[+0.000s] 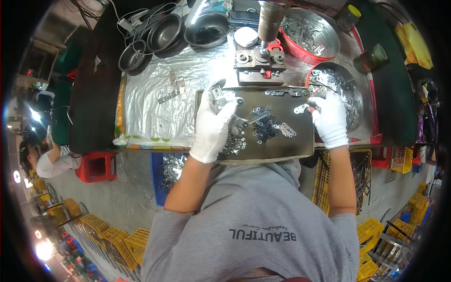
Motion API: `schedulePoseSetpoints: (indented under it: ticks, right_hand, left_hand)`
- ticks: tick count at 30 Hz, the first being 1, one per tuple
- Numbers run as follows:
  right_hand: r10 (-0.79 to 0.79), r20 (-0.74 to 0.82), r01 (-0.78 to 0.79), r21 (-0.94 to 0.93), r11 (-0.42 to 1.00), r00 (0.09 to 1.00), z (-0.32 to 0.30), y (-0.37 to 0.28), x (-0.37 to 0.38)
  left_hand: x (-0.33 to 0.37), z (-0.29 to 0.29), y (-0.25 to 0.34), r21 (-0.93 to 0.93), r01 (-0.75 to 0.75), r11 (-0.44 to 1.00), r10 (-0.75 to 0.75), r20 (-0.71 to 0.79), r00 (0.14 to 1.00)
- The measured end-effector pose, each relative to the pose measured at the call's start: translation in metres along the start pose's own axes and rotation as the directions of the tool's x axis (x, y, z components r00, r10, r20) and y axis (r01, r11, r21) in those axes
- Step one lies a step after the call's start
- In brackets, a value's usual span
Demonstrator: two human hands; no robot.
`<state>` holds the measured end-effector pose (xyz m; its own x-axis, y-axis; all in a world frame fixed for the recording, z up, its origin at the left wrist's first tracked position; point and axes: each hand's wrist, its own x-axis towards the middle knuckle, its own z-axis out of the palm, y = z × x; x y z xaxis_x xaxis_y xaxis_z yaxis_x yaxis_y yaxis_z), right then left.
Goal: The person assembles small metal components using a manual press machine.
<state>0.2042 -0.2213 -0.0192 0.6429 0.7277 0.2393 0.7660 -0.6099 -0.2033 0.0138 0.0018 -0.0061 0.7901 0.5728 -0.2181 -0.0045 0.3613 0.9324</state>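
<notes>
My left hand (210, 128), in a white glove, closes around a bright metal bracket (218, 93); a small dark round piece (240, 101) shows at its thumb tip. My right hand (330, 121), gloved too, pinches a small silver link plate (300, 109) at the near side of a bowl of metal plates (353, 123). Between the hands lies a dark work board (291, 146). On it sit a heap of small black parts (265, 133), a heap of small silver parts (234, 142), a flat metal strip (260, 117), a loose link plate (285, 130) and a longer jointed strip (286, 93).
Beyond the board stands a press fixture (260, 66) under a metal ram (271, 21). A red-sided basin (287, 43) of parts is at the far right. Dark bowls (164, 34) stand far left. Assembled metal pieces (178, 88) lie on silver sheeting (145, 105). A blue bin (157, 181) is below.
</notes>
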Motion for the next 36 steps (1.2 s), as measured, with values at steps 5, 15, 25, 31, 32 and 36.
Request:
schedulePoseSetpoints:
  ticks: [5, 15, 25, 31, 32, 36]
  right_hand:
    - [-0.061, 0.072, 0.066, -0.058, 0.996, 0.996, -0.006, -0.006, 0.005]
    - [0.207, 0.358, -0.412, 0.83, 0.377, 0.91, -0.024, -0.017, 0.007]
    - [0.056, 0.218, -0.198, 0.709, 0.677, 0.974, -0.042, -0.069, 0.026]
    - [-0.351, -0.016, 0.301, 0.555, 0.776, 0.936, -0.03, -0.101, 0.036]
    - [-0.353, -0.016, 0.302, 0.555, 0.775, 0.935, -0.024, -0.104, 0.035]
    - [-0.33, -0.027, 0.287, 0.564, 0.774, 0.944, -0.009, -0.11, 0.035]
  left_hand:
    - [0.001, -0.001, -0.005, -0.047, -0.069, 0.996, 0.068, -0.036, 0.997]
    - [0.005, 0.0, -0.009, -0.041, -0.106, 0.994, 0.103, -0.05, 0.993]
    - [0.003, 0.002, -0.006, -0.01, -0.075, 0.997, 0.075, -0.011, 0.997]
    - [0.005, 0.006, -0.008, -0.044, -0.115, 0.992, 0.116, 0.025, 0.993]
    - [0.004, 0.006, -0.007, -0.037, -0.098, 0.995, 0.099, 0.019, 0.995]
    - [0.004, 0.005, -0.01, -0.011, -0.102, 0.995, 0.103, 0.04, 0.994]
